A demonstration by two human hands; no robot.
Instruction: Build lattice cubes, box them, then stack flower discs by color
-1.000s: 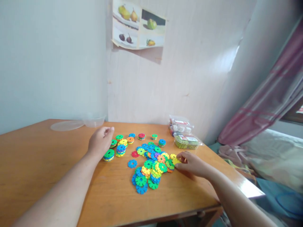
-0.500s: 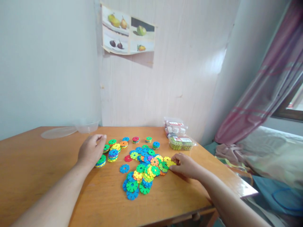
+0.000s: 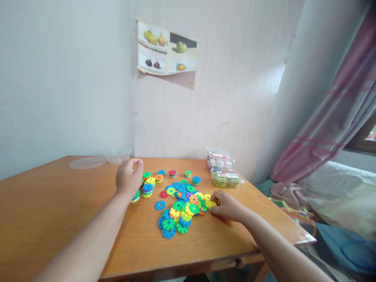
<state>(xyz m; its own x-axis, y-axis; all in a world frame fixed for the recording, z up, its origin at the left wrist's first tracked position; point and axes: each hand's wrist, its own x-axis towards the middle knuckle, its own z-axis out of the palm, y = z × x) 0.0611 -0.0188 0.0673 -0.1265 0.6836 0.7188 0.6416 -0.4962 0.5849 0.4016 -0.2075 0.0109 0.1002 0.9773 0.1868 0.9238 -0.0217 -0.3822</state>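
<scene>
A loose heap of coloured toothed plastic discs [image 3: 180,207] lies on the wooden table [image 3: 53,211]. Small stacks of discs [image 3: 147,188] stand in rows behind and left of the heap. My left hand [image 3: 128,178] hovers over the leftmost stacks, fingers curled together; what it holds, if anything, is hidden. My right hand [image 3: 227,205] rests on the table at the heap's right edge, fingers pinched on a yellow disc [image 3: 210,203]. A single blue disc [image 3: 160,205] lies apart on the left of the heap.
Two clear plastic boxes [image 3: 225,172] with labels stand at the table's back right by the wall. A clear lid and shallow tub [image 3: 100,160] sit at the back left. A fruit poster hangs on the wall. Right of the table are a pink curtain and bedding.
My left hand has lifted a little and curled over the leftmost stacks. My right hand stays at the heap's right edge. The view has shifted slightly.
</scene>
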